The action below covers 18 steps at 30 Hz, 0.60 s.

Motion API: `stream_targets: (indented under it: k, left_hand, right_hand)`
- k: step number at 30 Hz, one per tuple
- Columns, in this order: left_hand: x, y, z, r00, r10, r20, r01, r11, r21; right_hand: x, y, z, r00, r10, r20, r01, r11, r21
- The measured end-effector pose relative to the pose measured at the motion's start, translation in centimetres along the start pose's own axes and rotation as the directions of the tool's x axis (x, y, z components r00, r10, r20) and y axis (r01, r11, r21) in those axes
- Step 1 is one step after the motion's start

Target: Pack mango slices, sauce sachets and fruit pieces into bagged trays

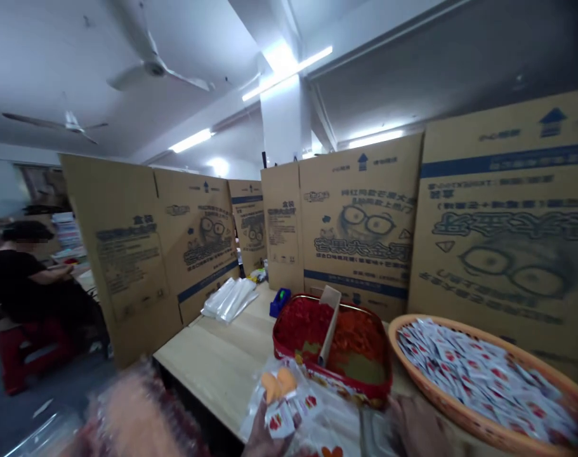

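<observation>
At the bottom edge my left hand has orange finger cots on two fingertips. It pinches a small white sachet with a red mark over a clear plastic bag that holds more sachets. My right hand lies at the bag's right side, dim and cut off by the frame, and its fingers do not show. Just behind the hands stands a red tin tray of red packets with a cardboard divider upright in it. To the right is a woven basket full of white and red sachets.
Tall printed cardboard boxes stand as walls along the back and left of the wooden table. On the table lie a stack of clear bags and a blue object. A blurred pinkish shape sits bottom left. Another person sits far left.
</observation>
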<state>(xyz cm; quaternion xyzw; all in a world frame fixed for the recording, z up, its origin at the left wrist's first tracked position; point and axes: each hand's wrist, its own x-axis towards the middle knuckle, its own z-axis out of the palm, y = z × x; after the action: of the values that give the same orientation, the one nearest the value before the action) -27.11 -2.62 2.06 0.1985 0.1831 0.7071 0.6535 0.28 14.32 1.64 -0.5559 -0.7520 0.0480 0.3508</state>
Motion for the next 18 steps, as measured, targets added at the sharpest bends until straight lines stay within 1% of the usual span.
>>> stream_targets:
  k: [2, 4, 5, 6, 7, 8, 9, 11, 13, 14, 16, 18]
  left_hand:
    - [-0.4, 0.3, 0.5, 1.000, 0.005, -0.003, -0.005, 1.000, 0.000]
    - [-1.5, 0.5, 2.0, 0.998, 0.007, -0.070, -0.007, 1.000, 0.005]
    - [-1.9, 0.5, 2.9, 0.993, 0.024, -0.115, -0.022, 1.000, 0.014]
    - [-2.3, 0.5, 3.7, 0.991, 0.002, -0.135, 0.001, 1.000, 0.018]
    - [-2.5, 0.4, 4.4, 0.990, -0.022, -0.140, 0.025, 0.999, 0.020]
    - [-2.7, 0.2, 4.9, 0.989, -0.054, -0.139, 0.055, 0.998, 0.008]
    - [-2.7, -0.1, 5.3, 0.987, -0.088, -0.131, 0.088, 0.996, -0.006]
    - [-2.8, -1.0, 5.8, 0.983, -0.140, -0.121, 0.137, 0.990, -0.029]
    - [-3.0, -1.8, 6.2, 0.978, -0.169, -0.121, 0.166, 0.986, -0.034]
    - [-3.0, -2.2, 6.4, 0.977, -0.175, -0.124, 0.172, 0.984, -0.033]
    - [-3.2, -2.7, 6.8, 0.976, -0.182, -0.122, 0.178, 0.983, -0.038]
    - [-3.2, -3.0, 7.2, 0.976, -0.185, -0.110, 0.181, 0.982, -0.048]
  right_hand:
    - [0.8, -0.8, -1.9, 0.999, 0.031, 0.013, -0.033, 0.984, 0.174]
    - [1.4, -2.6, -4.5, 1.000, 0.024, 0.018, -0.029, 0.939, 0.343]
    - [1.8, -3.8, -5.8, 0.997, -0.013, 0.081, -0.022, 0.910, 0.414]
    - [2.2, -5.1, -6.9, 0.986, -0.051, 0.160, -0.030, 0.886, 0.463]
    - [2.7, -6.6, -7.7, 0.977, -0.071, 0.199, -0.033, 0.879, 0.475]
    - [3.2, -8.1, -8.2, 0.964, -0.098, 0.245, -0.035, 0.873, 0.486]
    - [3.5, -9.7, -8.4, 0.933, -0.173, 0.317, -0.012, 0.863, 0.506]
    - [3.9, -13.0, -8.0, 0.879, -0.273, 0.392, 0.063, 0.880, 0.471]
    - [3.8, -16.0, -6.9, 0.833, -0.332, 0.442, 0.197, 0.925, 0.324]
    - [3.7, -17.3, -6.1, 0.822, -0.360, 0.441, 0.276, 0.930, 0.244]
    - [3.2, -19.3, -4.4, 0.797, -0.435, 0.418, 0.438, 0.894, 0.095]
    - [2.7, -20.3, -2.5, 0.779, -0.480, 0.403, 0.528, 0.850, -0.007]
